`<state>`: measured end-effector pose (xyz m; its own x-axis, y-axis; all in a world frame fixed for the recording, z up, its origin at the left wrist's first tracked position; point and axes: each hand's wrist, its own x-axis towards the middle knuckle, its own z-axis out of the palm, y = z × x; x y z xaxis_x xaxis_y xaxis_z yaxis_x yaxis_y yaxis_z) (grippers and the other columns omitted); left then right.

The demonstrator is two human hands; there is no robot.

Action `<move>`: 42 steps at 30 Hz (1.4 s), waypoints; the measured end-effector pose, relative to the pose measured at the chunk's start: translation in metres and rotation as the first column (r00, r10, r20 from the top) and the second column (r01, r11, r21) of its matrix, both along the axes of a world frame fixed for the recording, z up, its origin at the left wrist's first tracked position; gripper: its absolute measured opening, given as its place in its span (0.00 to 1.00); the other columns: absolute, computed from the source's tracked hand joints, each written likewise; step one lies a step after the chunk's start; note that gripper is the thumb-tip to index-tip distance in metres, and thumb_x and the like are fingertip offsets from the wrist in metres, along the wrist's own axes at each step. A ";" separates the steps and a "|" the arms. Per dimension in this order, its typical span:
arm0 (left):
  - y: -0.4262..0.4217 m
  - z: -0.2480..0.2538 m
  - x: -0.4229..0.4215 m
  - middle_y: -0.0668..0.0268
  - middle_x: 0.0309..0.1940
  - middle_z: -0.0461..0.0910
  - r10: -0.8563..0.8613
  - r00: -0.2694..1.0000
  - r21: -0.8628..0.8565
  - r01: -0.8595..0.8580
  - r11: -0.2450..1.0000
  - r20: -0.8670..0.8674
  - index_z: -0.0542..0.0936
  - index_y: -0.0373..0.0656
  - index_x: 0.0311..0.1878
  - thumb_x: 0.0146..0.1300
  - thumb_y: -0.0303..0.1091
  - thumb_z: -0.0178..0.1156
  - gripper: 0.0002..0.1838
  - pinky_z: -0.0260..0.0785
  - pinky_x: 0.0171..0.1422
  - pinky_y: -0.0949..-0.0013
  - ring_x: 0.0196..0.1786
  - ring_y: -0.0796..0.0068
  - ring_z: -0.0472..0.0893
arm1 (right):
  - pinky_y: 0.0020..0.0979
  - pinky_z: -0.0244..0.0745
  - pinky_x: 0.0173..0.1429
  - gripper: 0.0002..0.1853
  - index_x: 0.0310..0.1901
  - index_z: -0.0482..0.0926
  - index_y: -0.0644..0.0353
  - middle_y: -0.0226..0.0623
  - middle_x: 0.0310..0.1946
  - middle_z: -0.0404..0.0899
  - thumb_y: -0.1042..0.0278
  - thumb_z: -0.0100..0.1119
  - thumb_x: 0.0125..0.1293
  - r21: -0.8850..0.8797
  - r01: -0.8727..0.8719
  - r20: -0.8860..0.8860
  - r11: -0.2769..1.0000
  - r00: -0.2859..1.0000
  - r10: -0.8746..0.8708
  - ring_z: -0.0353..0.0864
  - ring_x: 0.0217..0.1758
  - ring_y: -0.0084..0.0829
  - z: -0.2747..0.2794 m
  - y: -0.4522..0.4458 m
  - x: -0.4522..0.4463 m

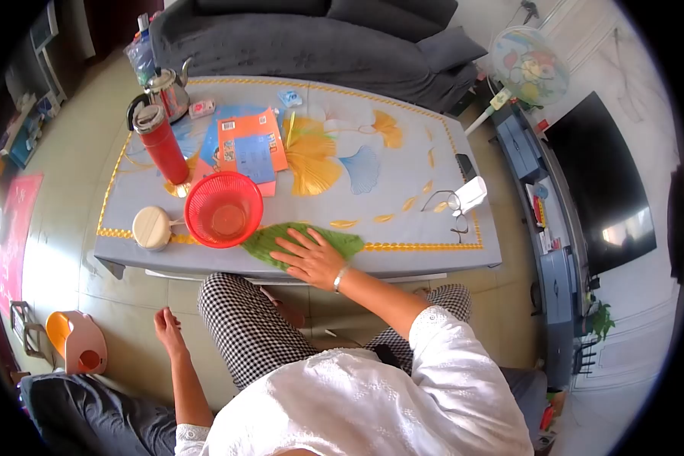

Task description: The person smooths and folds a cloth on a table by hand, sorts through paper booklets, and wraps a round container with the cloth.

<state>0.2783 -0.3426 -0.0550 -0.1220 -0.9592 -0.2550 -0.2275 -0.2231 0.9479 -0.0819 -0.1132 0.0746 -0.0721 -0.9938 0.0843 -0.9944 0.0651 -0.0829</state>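
My right hand (311, 257) lies flat with fingers spread on a green cloth (262, 245) at the near edge of the table (403, 262). Just left of the cloth stands a red plastic basket (224, 209), its rim close to the cloth. My left hand (169, 331) hangs over the floor beside my left knee, away from the table, its fingers loosely curled and small in view. Whether it holds anything cannot be made out. Left of the basket is a round container with a wooden-looking lid (151, 227).
Behind the basket are a red flask (163, 148), a metal kettle (167, 95) and orange and blue booklets (254, 156). Eyeglasses (457, 213) and a white item (471, 194) lie at the table's right end. A fan (528, 67) and a grey sofa (304, 45) stand beyond.
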 end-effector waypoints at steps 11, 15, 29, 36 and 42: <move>0.111 0.180 -0.236 0.58 0.39 0.82 -0.799 0.577 -0.539 0.734 0.413 0.173 0.79 0.37 0.52 0.64 0.26 0.62 0.13 0.75 0.47 0.62 0.41 0.61 0.82 | 0.50 0.42 0.82 0.26 0.75 0.61 0.33 0.23 0.78 0.55 0.46 0.39 0.77 0.001 0.271 -0.060 0.962 0.961 -0.271 0.48 0.82 0.36 -0.006 0.058 -0.050; 0.126 0.159 -0.315 0.52 0.43 0.81 -0.784 0.548 -0.708 0.675 0.208 0.291 0.79 0.38 0.50 0.64 0.28 0.63 0.12 0.75 0.47 0.57 0.45 0.51 0.81 | 0.51 0.44 0.81 0.26 0.74 0.63 0.37 0.28 0.78 0.55 0.47 0.41 0.77 0.026 0.259 -0.048 0.966 0.965 -0.257 0.49 0.82 0.38 -0.012 0.047 -0.083; 0.093 0.122 -0.402 0.54 0.44 0.79 -0.829 0.462 -0.598 0.775 0.204 0.315 0.79 0.40 0.48 0.60 0.29 0.65 0.13 0.76 0.45 0.54 0.44 0.50 0.81 | 0.51 0.44 0.81 0.28 0.77 0.56 0.36 0.27 0.79 0.52 0.46 0.35 0.78 0.003 0.784 -0.112 0.621 0.618 -0.778 0.47 0.82 0.37 -0.022 -0.049 -0.360; 0.088 0.122 -0.399 0.55 0.45 0.79 -0.848 0.455 -0.609 0.763 0.216 0.270 0.78 0.38 0.49 0.60 0.27 0.64 0.14 0.76 0.47 0.55 0.45 0.51 0.82 | 0.52 0.42 0.81 0.31 0.78 0.54 0.47 0.37 0.80 0.51 0.47 0.36 0.77 -0.015 0.751 -0.128 0.660 0.653 -0.746 0.46 0.83 0.41 -0.034 -0.039 -0.308; 0.091 0.130 -0.393 0.54 0.46 0.79 -0.817 0.497 -0.737 0.661 0.140 0.291 0.78 0.37 0.52 0.56 0.25 0.63 0.18 0.74 0.52 0.55 0.47 0.51 0.79 | 0.52 0.47 0.78 0.30 0.73 0.63 0.54 0.41 0.74 0.61 0.53 0.50 0.73 0.031 0.505 -0.049 0.863 0.863 -0.503 0.56 0.78 0.43 0.010 0.011 -0.165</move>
